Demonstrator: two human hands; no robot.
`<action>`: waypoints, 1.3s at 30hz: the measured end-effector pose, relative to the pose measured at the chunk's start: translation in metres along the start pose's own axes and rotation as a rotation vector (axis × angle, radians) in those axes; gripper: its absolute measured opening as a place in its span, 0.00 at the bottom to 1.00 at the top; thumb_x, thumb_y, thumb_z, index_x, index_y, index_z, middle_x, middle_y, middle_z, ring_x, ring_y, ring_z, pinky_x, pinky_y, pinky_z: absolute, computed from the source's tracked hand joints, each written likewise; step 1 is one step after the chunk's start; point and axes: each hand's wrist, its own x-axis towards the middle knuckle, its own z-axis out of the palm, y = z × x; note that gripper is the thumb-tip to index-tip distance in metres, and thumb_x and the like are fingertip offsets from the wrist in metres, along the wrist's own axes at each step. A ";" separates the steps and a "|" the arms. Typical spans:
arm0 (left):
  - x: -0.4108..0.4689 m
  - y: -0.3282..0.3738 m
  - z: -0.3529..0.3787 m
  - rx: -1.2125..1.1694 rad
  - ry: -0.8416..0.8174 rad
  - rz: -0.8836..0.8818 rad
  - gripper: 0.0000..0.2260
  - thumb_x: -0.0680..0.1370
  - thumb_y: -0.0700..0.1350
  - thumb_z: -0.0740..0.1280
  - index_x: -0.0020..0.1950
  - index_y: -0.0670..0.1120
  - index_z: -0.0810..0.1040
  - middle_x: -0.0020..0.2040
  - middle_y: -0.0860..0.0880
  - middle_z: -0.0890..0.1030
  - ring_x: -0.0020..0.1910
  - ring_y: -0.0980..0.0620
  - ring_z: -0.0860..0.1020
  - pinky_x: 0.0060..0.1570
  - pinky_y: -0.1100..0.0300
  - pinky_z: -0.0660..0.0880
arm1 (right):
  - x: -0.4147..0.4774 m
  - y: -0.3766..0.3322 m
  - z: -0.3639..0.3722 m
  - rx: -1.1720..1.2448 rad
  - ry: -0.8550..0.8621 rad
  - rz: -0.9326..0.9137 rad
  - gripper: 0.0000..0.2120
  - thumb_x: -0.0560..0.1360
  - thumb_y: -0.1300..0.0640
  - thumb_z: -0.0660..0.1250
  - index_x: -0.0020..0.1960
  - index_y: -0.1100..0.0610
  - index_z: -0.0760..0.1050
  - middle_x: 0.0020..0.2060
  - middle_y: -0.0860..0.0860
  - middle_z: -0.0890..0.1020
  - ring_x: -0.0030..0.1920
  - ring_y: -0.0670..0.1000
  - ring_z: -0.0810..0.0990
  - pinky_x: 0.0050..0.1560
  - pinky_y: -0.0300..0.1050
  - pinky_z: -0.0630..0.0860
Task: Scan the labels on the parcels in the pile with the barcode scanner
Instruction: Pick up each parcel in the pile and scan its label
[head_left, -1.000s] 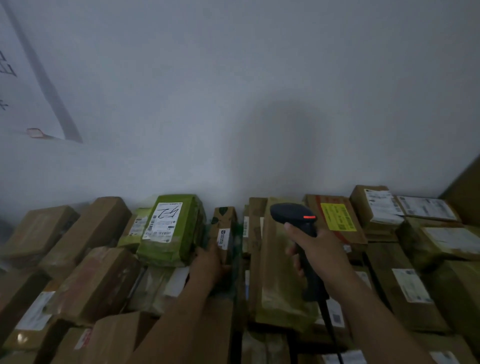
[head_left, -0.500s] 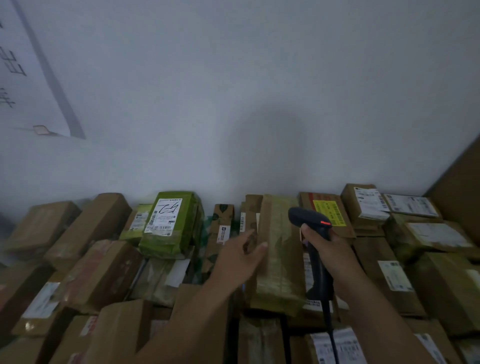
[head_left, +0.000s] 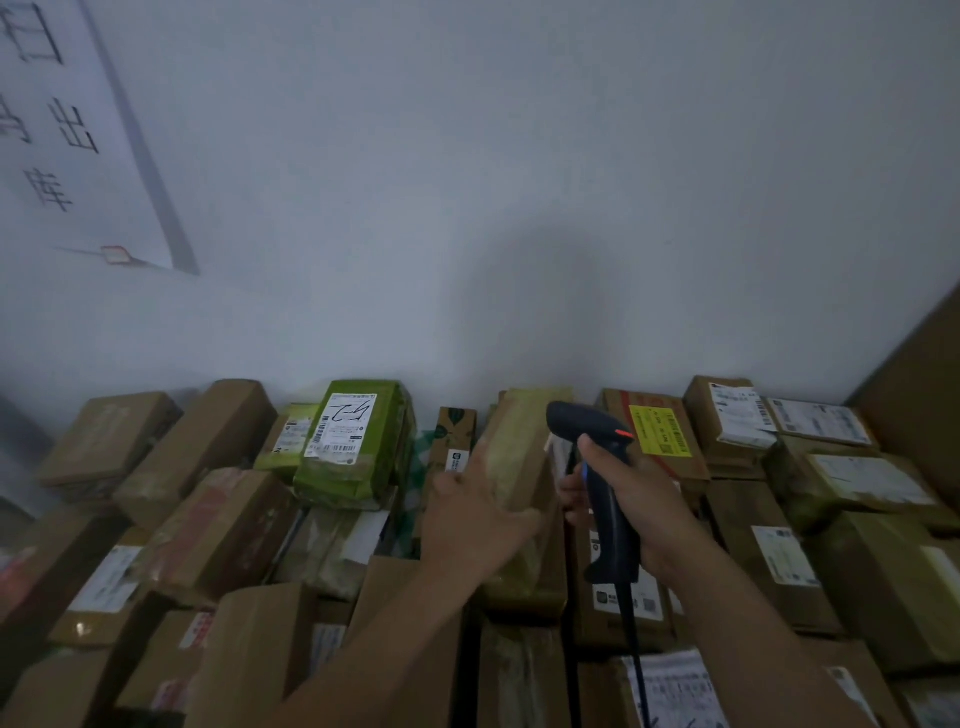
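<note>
Since no mark on any parcel shows which labels have been read, progress can only be judged from how things lie. The pile (head_left: 218, 525) is stacked against the wall (head_left: 467, 208), and the green parcel (head_left: 382, 457), with its white label (head_left: 340, 423) facing up, serves as the landmark.

To the right of the green parcel, beyond a narrow box (head_left: 454, 434), a tall brown parcel (head_left: 519, 447) is touched by the left hand (head_left: 478, 514). Its grip is wide, with the fingers laid fairly straight along the parcel's left side and the thumb across its face. No label can be seen on the faces turned to the camera, so this parcel is judged to be unscanned and likely to need turning first.

Further right of the green parcel, the barcode scanner (head_left: 605, 519) is held upright in the right hand (head_left: 649, 509). That grip is wrapped tightly round the handle, and a red light (head_left: 623, 434) shows on the head. No beam is seen on any label.

Further right again, a yellow-labelled parcel (head_left: 660, 431) and several white-labelled ones lie face up, and more lie in front of the green parcel. Most of the visible pile is therefore judged to remain, although how many labels have been read cannot be told.
</note>
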 end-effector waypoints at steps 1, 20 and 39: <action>0.003 -0.004 -0.005 -0.032 0.053 -0.015 0.45 0.69 0.60 0.70 0.79 0.60 0.46 0.70 0.44 0.62 0.67 0.43 0.68 0.61 0.51 0.71 | 0.001 -0.002 0.003 -0.021 0.004 -0.013 0.12 0.76 0.49 0.70 0.50 0.59 0.78 0.39 0.58 0.84 0.38 0.55 0.83 0.42 0.52 0.82; 0.069 -0.063 0.033 0.250 0.134 -0.113 0.37 0.72 0.63 0.69 0.76 0.53 0.60 0.71 0.40 0.59 0.67 0.39 0.62 0.66 0.50 0.63 | 0.028 0.012 0.046 -0.203 -0.002 0.003 0.17 0.76 0.47 0.69 0.47 0.63 0.78 0.32 0.54 0.80 0.28 0.50 0.77 0.30 0.42 0.75; 0.106 -0.148 -0.051 0.156 0.269 -0.367 0.47 0.69 0.63 0.73 0.78 0.49 0.51 0.70 0.34 0.57 0.68 0.34 0.58 0.65 0.46 0.63 | 0.033 0.040 0.094 -0.263 -0.141 -0.022 0.14 0.77 0.49 0.69 0.43 0.61 0.76 0.33 0.56 0.78 0.29 0.51 0.76 0.30 0.45 0.75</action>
